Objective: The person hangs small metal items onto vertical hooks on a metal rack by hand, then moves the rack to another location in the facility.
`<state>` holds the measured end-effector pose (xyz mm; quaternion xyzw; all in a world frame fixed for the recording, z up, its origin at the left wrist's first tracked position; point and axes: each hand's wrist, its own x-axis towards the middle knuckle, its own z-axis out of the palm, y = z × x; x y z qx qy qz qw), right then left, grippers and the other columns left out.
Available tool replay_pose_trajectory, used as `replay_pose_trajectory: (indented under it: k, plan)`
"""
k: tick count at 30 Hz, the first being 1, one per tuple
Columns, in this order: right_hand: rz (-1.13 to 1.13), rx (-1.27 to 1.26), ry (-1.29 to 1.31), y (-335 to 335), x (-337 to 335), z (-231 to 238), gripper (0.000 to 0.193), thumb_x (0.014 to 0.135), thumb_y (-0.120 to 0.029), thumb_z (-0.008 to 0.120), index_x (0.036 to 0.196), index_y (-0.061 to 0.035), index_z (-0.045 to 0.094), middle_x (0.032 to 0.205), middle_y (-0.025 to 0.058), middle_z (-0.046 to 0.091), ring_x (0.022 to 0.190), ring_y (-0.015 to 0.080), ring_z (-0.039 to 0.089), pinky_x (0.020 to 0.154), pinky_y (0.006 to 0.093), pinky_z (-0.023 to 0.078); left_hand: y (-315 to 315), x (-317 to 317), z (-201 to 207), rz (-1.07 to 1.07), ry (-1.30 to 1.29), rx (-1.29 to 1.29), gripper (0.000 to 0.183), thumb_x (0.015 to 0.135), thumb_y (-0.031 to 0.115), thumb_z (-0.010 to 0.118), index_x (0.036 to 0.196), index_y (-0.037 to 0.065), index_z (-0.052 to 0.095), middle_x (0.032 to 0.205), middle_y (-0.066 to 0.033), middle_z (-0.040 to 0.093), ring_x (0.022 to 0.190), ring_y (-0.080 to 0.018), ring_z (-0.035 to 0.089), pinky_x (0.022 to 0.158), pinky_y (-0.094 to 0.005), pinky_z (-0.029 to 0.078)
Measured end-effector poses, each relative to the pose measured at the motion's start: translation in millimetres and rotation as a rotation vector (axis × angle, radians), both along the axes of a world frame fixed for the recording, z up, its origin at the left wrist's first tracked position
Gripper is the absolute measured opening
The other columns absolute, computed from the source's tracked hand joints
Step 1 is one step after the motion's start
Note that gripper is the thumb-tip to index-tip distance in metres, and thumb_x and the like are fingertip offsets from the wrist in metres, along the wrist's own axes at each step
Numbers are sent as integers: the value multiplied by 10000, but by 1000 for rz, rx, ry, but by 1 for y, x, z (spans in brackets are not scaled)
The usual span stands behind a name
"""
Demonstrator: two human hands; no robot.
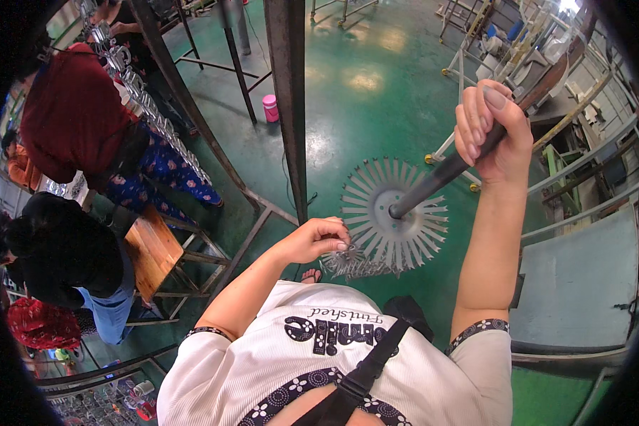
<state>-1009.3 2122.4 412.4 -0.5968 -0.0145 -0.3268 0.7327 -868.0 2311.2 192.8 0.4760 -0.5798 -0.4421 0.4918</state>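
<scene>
A round grey metal wheel (385, 204) with many slotted blades around its rim sits in front of me. From its hub a dark metal pole (440, 179) rises toward the upper right. Wrapped around that pole is my right hand (495, 131), its fingers curled and its thumb on top. My left hand (311, 240) is closed at the wheel's near left edge, with thumb and fingertips pinched on a bunch of small silver metal parts (346, 263). More such parts hang along the wheel's near rim. Their exact kind is too small to tell.
Left of me, a person in a dark red top (71, 113) and one in black (71, 248) are near a wooden stool (153, 252). A steel post (285, 106) stands ahead. A pink container (270, 108) is on the green floor; a grey panel (575, 284) is at right.
</scene>
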Motion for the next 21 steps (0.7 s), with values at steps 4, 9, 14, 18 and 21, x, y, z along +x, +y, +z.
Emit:
replay_pose_trajectory:
  k: [4,9,14,18,21]
  plan:
    - [-12,-56,16,3,2,-3,336,806,-229,506,553,-76,346,477,32,344,348,109,344,272,220,292,3,3,0,-8,22,19,79,785,74,607,792,3,573,756,-36,509,754,-148,458,696,-269,368]
    - [-10,-53,22,8,4,-7,332,816,-222,490,554,-72,351,478,33,342,351,109,344,278,219,298,7,4,-12,-4,36,62,81,791,57,600,797,-13,561,797,-37,504,780,-133,468,733,-260,377]
    - [12,-58,15,6,3,-11,332,826,-220,475,556,-68,355,479,34,345,354,111,346,283,221,306,8,2,-24,-18,112,120,62,799,20,583,826,-28,554,873,-36,491,802,-110,477,773,-241,386]
    - [23,25,-25,5,5,-10,309,766,-167,565,525,-75,394,437,31,376,314,123,352,285,244,282,5,1,-32,29,113,74,84,801,46,592,842,-24,569,818,-29,487,760,-104,473,703,-241,395]
    - [49,-25,-30,5,9,-4,328,798,-202,526,542,-74,365,461,32,361,332,117,346,285,235,297,7,9,-16,111,55,50,116,794,89,617,850,-10,597,751,-34,512,701,-111,478,626,-251,400]
